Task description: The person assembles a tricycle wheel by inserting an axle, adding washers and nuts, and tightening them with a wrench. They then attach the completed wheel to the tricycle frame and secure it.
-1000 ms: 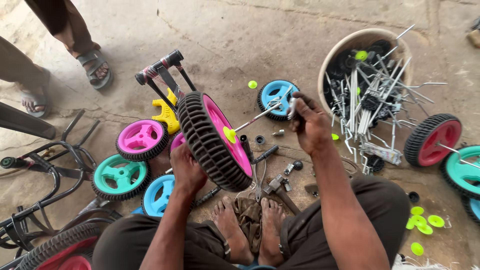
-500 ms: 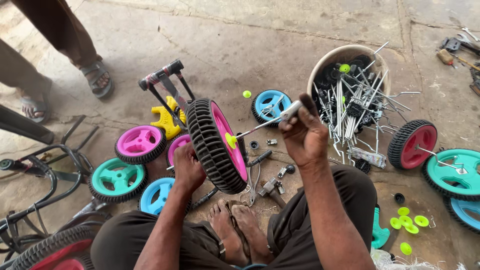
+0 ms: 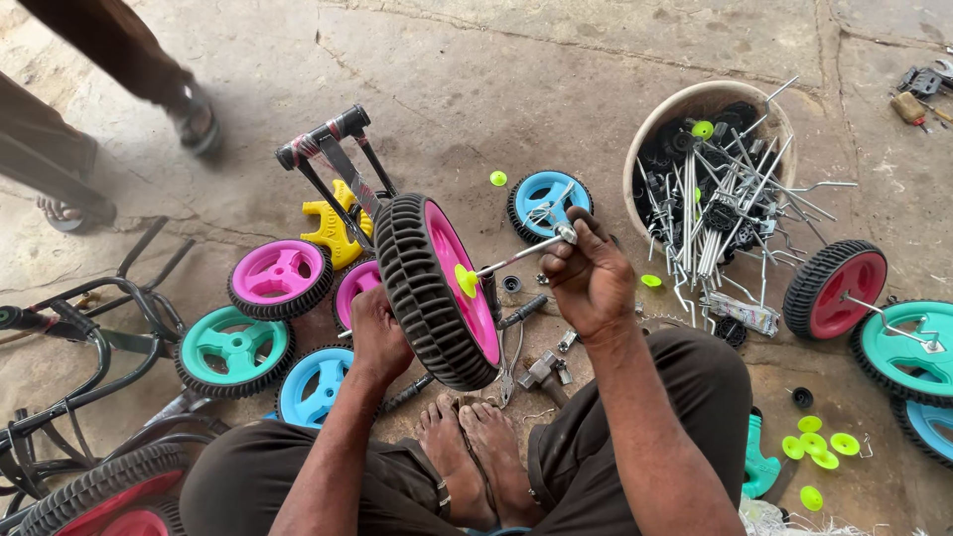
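Sitting: person on bare concrete floor (image 3: 556, 89), soles of feet (image 3: 467, 457) together, work kept close betw knees.
Left hand (image 3: 375, 333): closed round black ribbed tyre from behind, steadies wheel (image 3: 437, 288) upright w/ pink hub facing the other hand.
Right hand (image 3: 588, 278): fingers pinched shut on thin metal axle rod (image 3: 521, 253); rod's far end meets the lime cap (image 3: 467, 280) at hub centre.
Tools: hammer (image 3: 541, 369) lies just beside feet, w/in reach.
Spare wheels: pink (image 3: 278, 278), teal (image 3: 230, 349), blue (image 3: 546, 201), all flat, moulded plastic spokes, knobbly tread.
Tub (image 3: 655, 119): round, pale, crammed w/ shiny rods & black parts.
Far left: another person's sandalled foot (image 3: 199, 117).
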